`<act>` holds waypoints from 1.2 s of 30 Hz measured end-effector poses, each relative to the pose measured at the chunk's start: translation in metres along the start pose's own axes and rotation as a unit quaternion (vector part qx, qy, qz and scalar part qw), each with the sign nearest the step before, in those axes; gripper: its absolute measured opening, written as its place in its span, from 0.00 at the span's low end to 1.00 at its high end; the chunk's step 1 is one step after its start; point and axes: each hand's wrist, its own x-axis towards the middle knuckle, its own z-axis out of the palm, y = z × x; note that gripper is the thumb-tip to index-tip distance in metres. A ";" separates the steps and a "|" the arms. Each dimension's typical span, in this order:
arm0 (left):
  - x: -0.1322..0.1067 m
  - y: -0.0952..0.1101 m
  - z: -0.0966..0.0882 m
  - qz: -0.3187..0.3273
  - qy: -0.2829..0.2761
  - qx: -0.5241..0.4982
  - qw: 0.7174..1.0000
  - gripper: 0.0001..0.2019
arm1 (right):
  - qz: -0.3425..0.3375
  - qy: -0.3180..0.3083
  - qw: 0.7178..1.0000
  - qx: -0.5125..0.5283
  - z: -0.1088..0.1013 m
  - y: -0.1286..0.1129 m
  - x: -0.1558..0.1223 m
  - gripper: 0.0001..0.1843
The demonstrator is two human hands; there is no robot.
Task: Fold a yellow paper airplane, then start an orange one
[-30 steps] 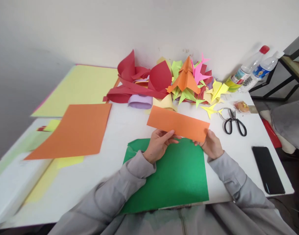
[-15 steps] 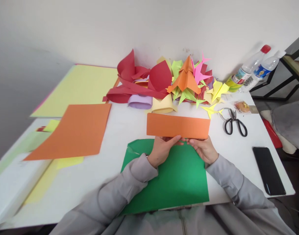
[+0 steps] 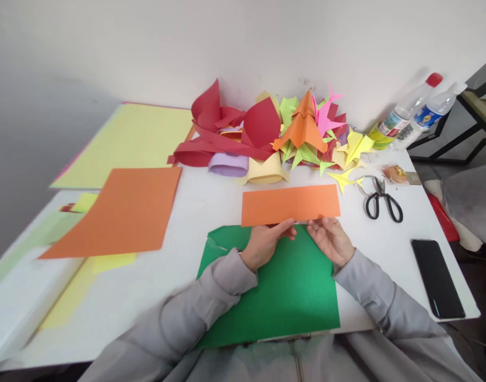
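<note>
A folded orange paper strip (image 3: 291,204) is held level above the table, just beyond a green sheet (image 3: 283,286). My left hand (image 3: 265,244) pinches its lower edge near the middle. My right hand (image 3: 330,241) grips the same edge a little to the right, fingers curled under it. Both wrists rest over the green sheet.
A large orange sheet (image 3: 119,212) and a yellow sheet (image 3: 131,143) lie at the left. A heap of folded and scrap coloured paper (image 3: 275,138) sits against the wall. Scissors (image 3: 380,199), a black phone (image 3: 437,278) and two plastic bottles (image 3: 416,111) are at the right.
The orange strip has turned from tilted down to the right to level. My right hand has slid from the strip's right end toward its middle, closer to my left hand.
</note>
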 end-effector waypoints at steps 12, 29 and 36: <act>-0.007 0.002 0.001 0.094 -0.042 0.244 0.964 0.19 | -0.064 -0.059 0.979 -0.187 0.012 0.006 -0.006 0.10; 0.002 0.005 -0.013 0.124 -0.006 0.281 0.952 0.22 | -0.088 0.024 0.975 -0.204 -0.006 -0.004 0.002 0.14; 0.010 0.008 -0.024 0.105 0.037 0.256 0.960 0.21 | -0.094 0.051 0.977 -0.184 -0.013 -0.022 0.011 0.18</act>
